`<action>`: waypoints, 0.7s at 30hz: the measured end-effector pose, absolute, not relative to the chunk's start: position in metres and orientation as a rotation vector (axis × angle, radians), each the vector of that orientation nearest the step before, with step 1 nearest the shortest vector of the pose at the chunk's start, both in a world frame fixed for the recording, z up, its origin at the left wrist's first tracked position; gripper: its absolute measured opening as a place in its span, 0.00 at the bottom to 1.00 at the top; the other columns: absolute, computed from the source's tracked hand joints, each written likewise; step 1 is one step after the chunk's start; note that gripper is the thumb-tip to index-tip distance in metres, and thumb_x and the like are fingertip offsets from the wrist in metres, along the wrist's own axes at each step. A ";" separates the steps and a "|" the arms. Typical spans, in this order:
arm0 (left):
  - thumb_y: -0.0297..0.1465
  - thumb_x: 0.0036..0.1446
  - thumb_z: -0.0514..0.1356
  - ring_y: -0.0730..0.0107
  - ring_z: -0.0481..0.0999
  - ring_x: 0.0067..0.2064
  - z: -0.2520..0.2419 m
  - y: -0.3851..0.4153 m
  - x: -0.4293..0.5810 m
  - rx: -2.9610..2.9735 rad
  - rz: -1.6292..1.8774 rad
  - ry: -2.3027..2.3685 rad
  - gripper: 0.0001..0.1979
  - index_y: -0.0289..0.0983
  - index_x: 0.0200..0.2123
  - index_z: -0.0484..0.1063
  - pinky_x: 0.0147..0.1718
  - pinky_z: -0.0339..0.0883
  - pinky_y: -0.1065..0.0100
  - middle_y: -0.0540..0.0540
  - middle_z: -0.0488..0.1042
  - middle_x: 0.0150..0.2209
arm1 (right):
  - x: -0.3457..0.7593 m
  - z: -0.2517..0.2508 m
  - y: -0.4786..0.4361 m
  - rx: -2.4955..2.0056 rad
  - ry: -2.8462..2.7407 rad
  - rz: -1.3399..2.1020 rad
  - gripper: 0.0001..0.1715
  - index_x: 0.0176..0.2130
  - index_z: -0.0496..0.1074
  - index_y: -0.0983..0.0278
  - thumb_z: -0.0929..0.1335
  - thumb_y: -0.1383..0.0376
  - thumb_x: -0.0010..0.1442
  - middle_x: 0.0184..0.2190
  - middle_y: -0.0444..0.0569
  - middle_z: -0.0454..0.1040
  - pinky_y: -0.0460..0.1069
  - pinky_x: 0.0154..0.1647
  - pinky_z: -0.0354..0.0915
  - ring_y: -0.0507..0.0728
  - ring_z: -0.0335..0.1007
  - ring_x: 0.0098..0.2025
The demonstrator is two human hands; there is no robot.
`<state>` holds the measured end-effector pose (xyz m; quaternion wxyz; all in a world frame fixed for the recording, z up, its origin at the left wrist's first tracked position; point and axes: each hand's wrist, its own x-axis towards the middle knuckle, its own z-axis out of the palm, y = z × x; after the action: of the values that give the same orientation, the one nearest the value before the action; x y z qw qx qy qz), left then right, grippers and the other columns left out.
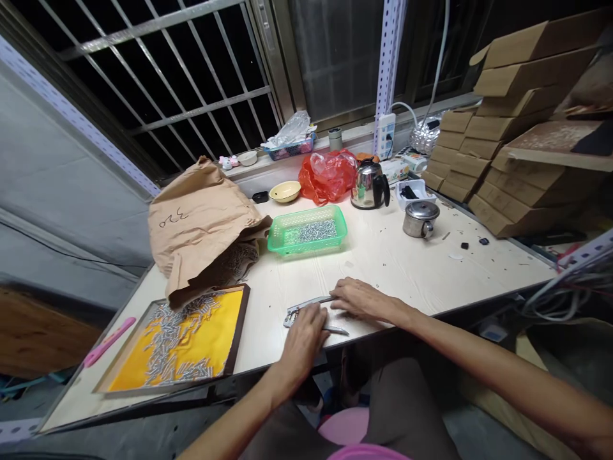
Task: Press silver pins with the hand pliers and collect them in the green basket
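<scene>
A silver pair of spring-loaded hand pliers (pixel 293 313) lies on the table in front of me, its two handles spread apart. My left hand (pixel 305 337) is over the pliers from the near side, fingers curled on the body and lower handle. At the end of the upper handle, the bent fingers of my right hand (pixel 360 299) close on the metal; the fingertips partly hide that end. Anything small between the jaws cannot be made out. Beyond the hands stands a green plastic basket (pixel 282 241) with many small metal pieces (pixel 317 231) in it.
At left, a yellow-lined tray (pixel 218 332) holds many metal pins (pixel 167 345) beside a brown paper sack (pixel 201 217) and a pink-handled tool (pixel 109 342). Toward the back are a red bag (pixel 328 176), kettle (pixel 368 185), lidded metal cup (pixel 420 219) and stacked cardboard boxes (pixel 522 153).
</scene>
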<state>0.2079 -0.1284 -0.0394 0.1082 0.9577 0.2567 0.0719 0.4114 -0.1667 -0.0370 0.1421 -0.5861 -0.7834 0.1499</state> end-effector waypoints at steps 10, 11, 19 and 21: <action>0.28 0.62 0.50 0.61 0.67 0.52 -0.055 -0.174 0.212 2.691 0.425 0.752 0.14 0.38 0.51 0.64 0.56 0.58 0.49 0.42 0.71 0.49 | 0.401 -0.033 -0.124 -1.978 -2.222 0.118 0.08 0.33 0.72 0.65 0.65 0.64 0.60 0.36 0.52 0.72 0.54 0.43 0.51 0.59 0.60 0.43; 0.28 0.61 0.50 0.61 0.67 0.52 -0.055 -0.174 0.212 2.678 0.444 0.750 0.15 0.38 0.51 0.64 0.56 0.58 0.49 0.42 0.71 0.48 | 0.397 -0.029 -0.120 -1.985 -2.228 0.116 0.08 0.33 0.72 0.65 0.65 0.65 0.60 0.36 0.53 0.72 0.54 0.43 0.51 0.60 0.60 0.43; 0.33 0.58 0.54 0.57 0.73 0.46 -0.073 -0.190 0.193 2.619 0.584 0.654 0.15 0.38 0.48 0.67 0.45 0.69 0.58 0.40 0.74 0.44 | 0.307 -0.017 -0.128 -1.211 -2.747 0.193 0.08 0.32 0.73 0.58 0.64 0.65 0.59 0.34 0.48 0.70 0.52 0.36 0.52 0.59 0.57 0.42; 0.34 0.59 0.54 0.62 0.75 0.42 -0.079 -0.198 0.177 2.665 0.707 0.442 0.13 0.39 0.46 0.68 0.40 0.71 0.65 0.42 0.76 0.40 | 0.291 -0.027 -0.130 -1.079 -2.807 0.115 0.08 0.28 0.72 0.61 0.65 0.67 0.57 0.33 0.50 0.69 0.53 0.36 0.52 0.59 0.57 0.41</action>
<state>0.1775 -0.1982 -0.0788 0.1736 0.9399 0.1559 0.2492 0.2915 -0.1295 -0.0266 0.0660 -0.3578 -0.9307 0.0380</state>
